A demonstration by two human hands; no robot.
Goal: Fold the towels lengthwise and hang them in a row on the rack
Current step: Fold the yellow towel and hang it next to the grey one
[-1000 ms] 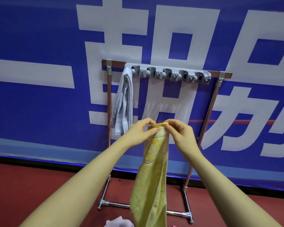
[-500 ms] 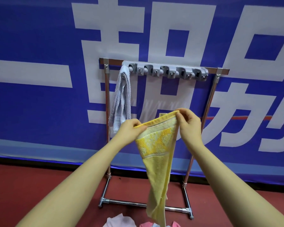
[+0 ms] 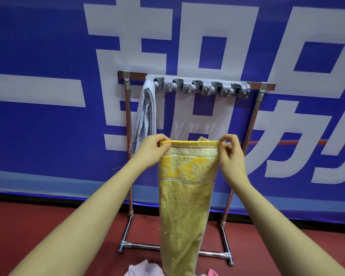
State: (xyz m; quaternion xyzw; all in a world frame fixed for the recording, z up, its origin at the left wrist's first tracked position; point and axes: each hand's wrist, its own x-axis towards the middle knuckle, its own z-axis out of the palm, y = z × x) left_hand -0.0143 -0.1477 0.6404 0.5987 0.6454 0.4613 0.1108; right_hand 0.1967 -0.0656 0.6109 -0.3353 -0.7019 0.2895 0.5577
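A yellow towel [image 3: 184,196] hangs in front of me, its top hem stretched level. My left hand [image 3: 151,150] pinches the hem's left corner and my right hand [image 3: 230,154] pinches its right corner. Behind it stands a metal rack [image 3: 255,108] carrying a grey strip of clips [image 3: 199,87] along its top bar. A pale blue folded towel [image 3: 145,114] hangs from the leftmost clip. The other clips hold nothing.
A blue banner [image 3: 48,56] with big white characters fills the wall behind the rack. The floor [image 3: 38,222] is red. Pale pink cloth [image 3: 141,269] and a brighter pink piece [image 3: 213,272] lie at the bottom edge, below the yellow towel.
My hands have moved apart, spreading the bunched top of the yellow towel into a flat, level hem. The view has shifted slightly.
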